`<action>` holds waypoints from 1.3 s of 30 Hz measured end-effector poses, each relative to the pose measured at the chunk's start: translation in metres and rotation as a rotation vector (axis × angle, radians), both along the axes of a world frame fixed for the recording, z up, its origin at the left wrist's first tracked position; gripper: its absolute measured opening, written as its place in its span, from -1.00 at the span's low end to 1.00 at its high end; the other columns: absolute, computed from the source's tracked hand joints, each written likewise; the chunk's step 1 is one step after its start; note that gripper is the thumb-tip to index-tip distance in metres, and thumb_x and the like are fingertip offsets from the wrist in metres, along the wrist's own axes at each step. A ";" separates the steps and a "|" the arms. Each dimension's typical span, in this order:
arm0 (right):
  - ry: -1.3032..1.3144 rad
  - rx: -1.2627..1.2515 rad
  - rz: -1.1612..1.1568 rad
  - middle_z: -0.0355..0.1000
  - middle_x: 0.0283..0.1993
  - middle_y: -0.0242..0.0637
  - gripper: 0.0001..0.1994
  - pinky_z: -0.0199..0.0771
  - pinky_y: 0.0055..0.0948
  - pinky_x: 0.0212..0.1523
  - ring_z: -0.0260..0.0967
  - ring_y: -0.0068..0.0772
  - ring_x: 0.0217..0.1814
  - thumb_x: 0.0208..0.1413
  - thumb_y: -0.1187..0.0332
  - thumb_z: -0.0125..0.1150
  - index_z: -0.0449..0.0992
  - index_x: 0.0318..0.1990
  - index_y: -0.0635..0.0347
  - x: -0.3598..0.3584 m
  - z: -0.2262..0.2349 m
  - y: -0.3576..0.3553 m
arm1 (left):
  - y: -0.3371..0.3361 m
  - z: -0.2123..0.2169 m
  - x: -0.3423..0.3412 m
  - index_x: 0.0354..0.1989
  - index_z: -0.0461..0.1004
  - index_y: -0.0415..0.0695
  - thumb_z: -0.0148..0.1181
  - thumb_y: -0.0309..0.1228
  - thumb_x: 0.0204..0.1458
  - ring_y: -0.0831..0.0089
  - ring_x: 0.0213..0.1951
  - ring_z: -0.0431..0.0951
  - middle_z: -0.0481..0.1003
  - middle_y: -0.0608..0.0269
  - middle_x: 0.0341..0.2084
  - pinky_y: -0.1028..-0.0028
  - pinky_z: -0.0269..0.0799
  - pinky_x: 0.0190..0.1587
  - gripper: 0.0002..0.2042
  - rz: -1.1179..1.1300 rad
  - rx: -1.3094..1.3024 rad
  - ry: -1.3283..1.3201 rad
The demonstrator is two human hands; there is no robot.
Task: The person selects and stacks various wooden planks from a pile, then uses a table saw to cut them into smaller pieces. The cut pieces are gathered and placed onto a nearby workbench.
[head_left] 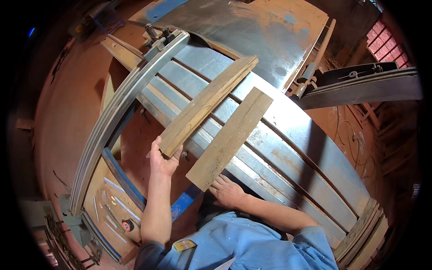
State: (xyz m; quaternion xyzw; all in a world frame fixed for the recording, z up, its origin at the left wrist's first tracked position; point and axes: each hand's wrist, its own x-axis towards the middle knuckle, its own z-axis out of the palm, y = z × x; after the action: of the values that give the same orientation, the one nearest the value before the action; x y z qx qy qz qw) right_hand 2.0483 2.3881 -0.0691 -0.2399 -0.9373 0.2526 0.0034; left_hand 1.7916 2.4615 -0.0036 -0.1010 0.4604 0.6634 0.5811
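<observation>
At the centre of the frame, the left hand point(164, 163) closes around the lower end of the left wooden plank point(208, 107), thumb and fingers on opposite sides, while the right hand point(229, 193), fingers half-curled, meets the lower right corner of the right wooden plank point(231, 137), though whether they grip it I can't tell. Both planks lie slantwise across the slotted metal table point(288, 155), blocking sight of its slots. A tape measure point(128, 225) sits lower left, inside the curved metal rail point(95, 148).
</observation>
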 end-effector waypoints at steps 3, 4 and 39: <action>0.042 -0.047 -0.003 0.24 0.33 -0.11 -0.30 0.00 -0.14 0.47 0.04 -0.03 0.47 -0.02 0.04 0.35 0.37 0.22 0.30 0.001 -0.006 0.001 | -0.002 -0.006 -0.004 0.10 0.39 -0.07 0.20 -0.12 0.16 0.14 0.01 0.55 0.48 0.18 0.04 0.15 0.66 -0.12 -0.58 -0.028 0.041 -0.042; 0.055 -0.071 -0.004 0.24 0.33 -0.11 -0.30 0.03 -0.15 0.46 0.05 -0.03 0.46 -0.02 0.05 0.35 0.37 0.23 0.29 0.002 -0.005 0.001 | -0.003 -0.010 -0.006 0.11 0.39 -0.08 0.20 -0.12 0.17 0.15 0.01 0.55 0.48 0.17 0.04 0.15 0.67 -0.12 -0.58 -0.030 0.046 -0.044; 0.091 -0.234 0.172 0.31 0.30 -0.08 -0.43 0.26 -0.21 0.34 0.24 -0.03 0.34 0.04 0.10 0.32 0.44 0.13 0.31 -0.017 0.001 -0.005 | -0.023 -0.038 -0.021 0.25 0.27 -0.21 0.22 -0.42 0.19 0.26 0.17 0.42 0.42 0.16 0.13 0.21 0.36 0.19 -0.53 -0.270 0.247 0.475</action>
State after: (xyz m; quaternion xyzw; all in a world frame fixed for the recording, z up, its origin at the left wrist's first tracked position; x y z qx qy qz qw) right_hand 2.0311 2.3835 -0.0681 -0.1458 -0.9174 0.3702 -0.0036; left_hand 1.7709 2.4381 -0.0414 0.1905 0.5085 0.6364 0.5479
